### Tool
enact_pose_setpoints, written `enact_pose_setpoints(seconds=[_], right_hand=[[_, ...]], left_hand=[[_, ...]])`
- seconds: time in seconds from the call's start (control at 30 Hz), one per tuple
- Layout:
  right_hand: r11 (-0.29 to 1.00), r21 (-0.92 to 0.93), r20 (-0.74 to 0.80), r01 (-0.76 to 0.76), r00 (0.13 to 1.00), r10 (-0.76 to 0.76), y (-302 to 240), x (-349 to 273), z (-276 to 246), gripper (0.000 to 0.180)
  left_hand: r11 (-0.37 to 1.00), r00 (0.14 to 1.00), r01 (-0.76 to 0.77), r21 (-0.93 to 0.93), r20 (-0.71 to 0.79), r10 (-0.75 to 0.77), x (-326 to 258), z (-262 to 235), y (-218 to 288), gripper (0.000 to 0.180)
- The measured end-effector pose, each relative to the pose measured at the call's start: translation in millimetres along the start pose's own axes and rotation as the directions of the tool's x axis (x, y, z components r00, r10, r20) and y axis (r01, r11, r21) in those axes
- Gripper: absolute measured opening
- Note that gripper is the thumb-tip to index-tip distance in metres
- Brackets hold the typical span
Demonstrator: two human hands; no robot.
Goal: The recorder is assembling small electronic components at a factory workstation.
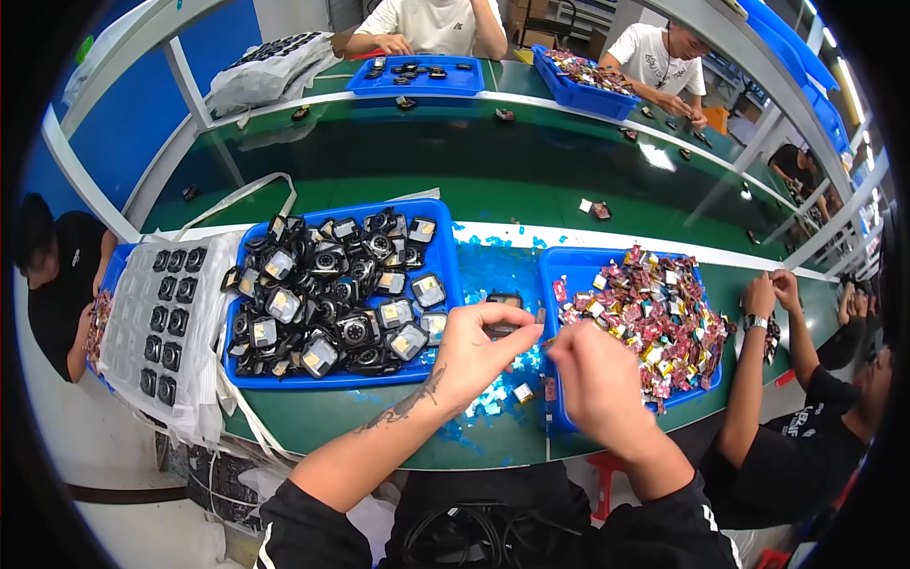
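Presently, your left hand [481,354] is pinched and right hand [599,382] curled near reddish parts [664,332]; grip contents, if any, indeterminable.

Your sleeves [313,536] are matt black cloth, while you face 2 smooth blue plastic trays [450,275], glossy black plastic-looking casings [355,331], shiny metallic-looking small parts [654,332], a glossy green surface [379,171] and crinkled, translucent white plastic sheeting [213,318]

The worktop [305,419] is green, the trays [445,275] blue, the casings [327,261] black, the sleeves [313,531] black with white stripes.
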State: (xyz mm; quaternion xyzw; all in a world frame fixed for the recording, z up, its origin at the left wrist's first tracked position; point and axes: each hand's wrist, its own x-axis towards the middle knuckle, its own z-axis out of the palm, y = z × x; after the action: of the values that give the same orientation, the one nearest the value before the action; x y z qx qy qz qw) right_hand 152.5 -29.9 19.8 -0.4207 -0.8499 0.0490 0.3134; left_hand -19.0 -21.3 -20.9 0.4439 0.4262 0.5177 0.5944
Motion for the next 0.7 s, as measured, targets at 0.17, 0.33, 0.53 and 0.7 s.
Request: enact_pose_setpoints(seconds=[0.17,0.33,0.53,0.7], right_hand=[[0.733,0.59,0.212,-0.339,0.941,0.265,29,8,1,0.033],[0.583,0.766,0.199,-0.269,0.963,0.183,26,-1,2,0.015],[0.636,0.747,-0.043,-0.194,0.94,0.338,22,-8,-8,0.014],[0.946,0.312,-0.151,-0.09,0.978,0.143,11,4,8,0.014]], left_hand=[[0.989,0.985,0.079,-0.121,0.159,-0.059,3,-5,5,0.012],[0.992,0.94,0.098,-0.078,0.334,-0.066,1,-11,4,0.017],[0.992,0.953,-0.003,-0.125,0.299,0.04,4,0,3,0.049],[0.975,0.942,-0.213,0.059,0.279,0.189,1,4,-15,0.059]])
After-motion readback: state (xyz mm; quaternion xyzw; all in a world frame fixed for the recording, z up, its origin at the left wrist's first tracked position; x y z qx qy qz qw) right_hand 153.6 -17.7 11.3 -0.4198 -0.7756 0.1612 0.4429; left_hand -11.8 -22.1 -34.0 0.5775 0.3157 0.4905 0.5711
